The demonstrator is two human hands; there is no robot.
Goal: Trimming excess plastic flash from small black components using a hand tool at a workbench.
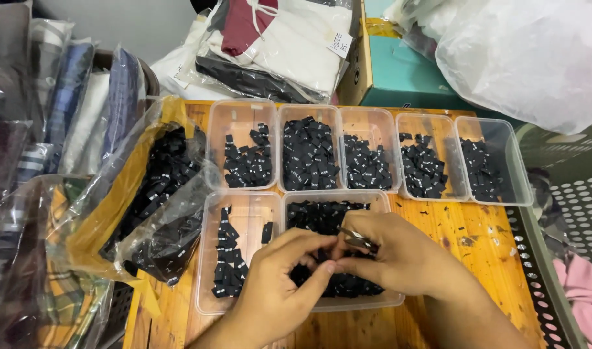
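Observation:
My left hand (278, 278) and my right hand (393, 255) meet over a clear plastic tub (367, 197) full of small black fabric labels (322, 216). My right hand grips small metal scissors (357, 239), whose blades point toward my left fingertips. My left thumb and fingers pinch together just beside the blades; whatever sits between them is hidden. To the left, a second tub (244, 207) holds a neat column of stacked black labels (226, 258).
A row of several clear tubs (431, 123) with black labels lines the back of the wooden table (477, 239). A clear bag (160, 187) of more labels lies at left. Bagged folded garments (289, 39), a teal box (406, 71) and a white plastic bag (528, 52) stand behind.

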